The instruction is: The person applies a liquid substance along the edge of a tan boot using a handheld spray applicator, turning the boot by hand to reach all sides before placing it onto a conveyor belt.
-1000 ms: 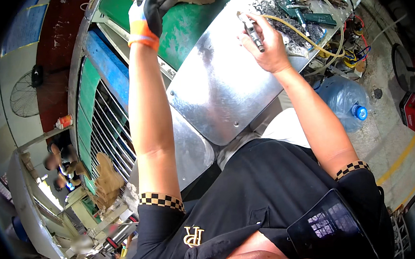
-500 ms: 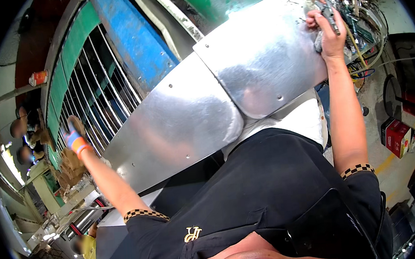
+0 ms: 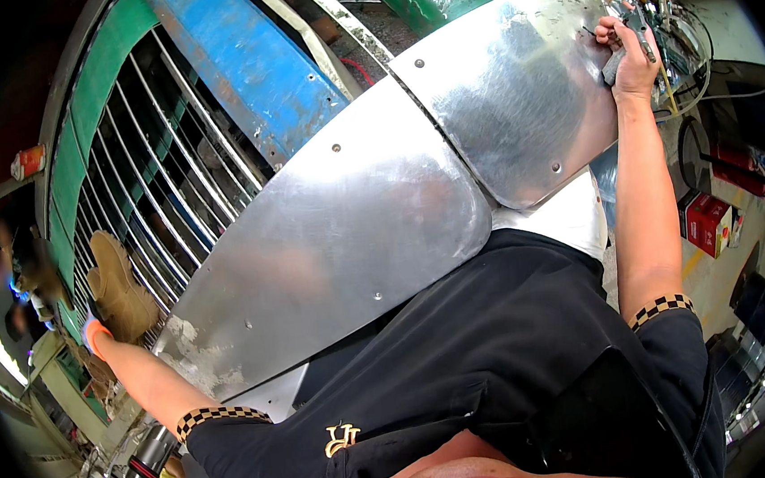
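1 right hand [image 3: 633, 65] holds 1 slim tool [image 3: 643, 31] near 2 metal panels [image 3: 337, 229].

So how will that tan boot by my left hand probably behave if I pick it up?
The tan boot will likely flex somewhat, since its upper looks like soft, suede-like material. It probably won't be very slippery, given its matte surface. Its long, uneven shape could make it apt to tip if pushed.

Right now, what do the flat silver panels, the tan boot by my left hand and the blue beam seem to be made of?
Silver panels: likely bare metal, satin, with blurred reflections. Tan boot: perhaps suede, matte, showing no shine. Blue beam: probably painted metal, its coat scuffed.
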